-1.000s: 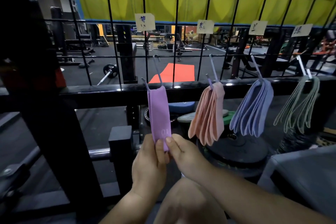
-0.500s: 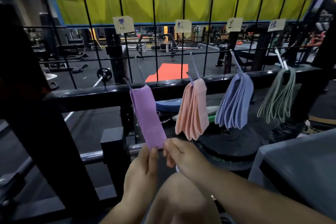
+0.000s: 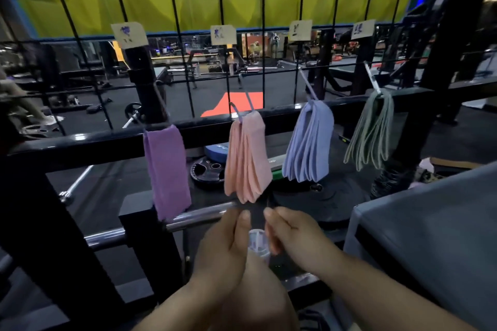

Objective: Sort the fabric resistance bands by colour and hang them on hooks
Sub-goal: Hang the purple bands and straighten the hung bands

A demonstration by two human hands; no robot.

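Four sets of fabric bands hang from hooks on a black wire grid (image 3: 263, 8). A single purple band (image 3: 166, 172) is at the left, then several pink bands (image 3: 247, 158), several blue bands (image 3: 309, 142) and thin green bands (image 3: 371, 129). A paper label (image 3: 129, 34) sits above each set. My left hand (image 3: 223, 250) and right hand (image 3: 293, 236) hover close together just below the pink bands, fingers loosely curled, touching no band. A small blurred pale object (image 3: 258, 243) shows between them.
A thick black rail (image 3: 80, 145) runs across behind the bands, with a chrome bar (image 3: 193, 217) lower down. Weight plates (image 3: 207, 172) lie behind. A grey surface (image 3: 430, 223) fills the right foreground. My knee is under my hands.
Both hands let go of the purple band's lower end and moved right, under the pink bands. The purple band now hangs free. The camera view shifted.
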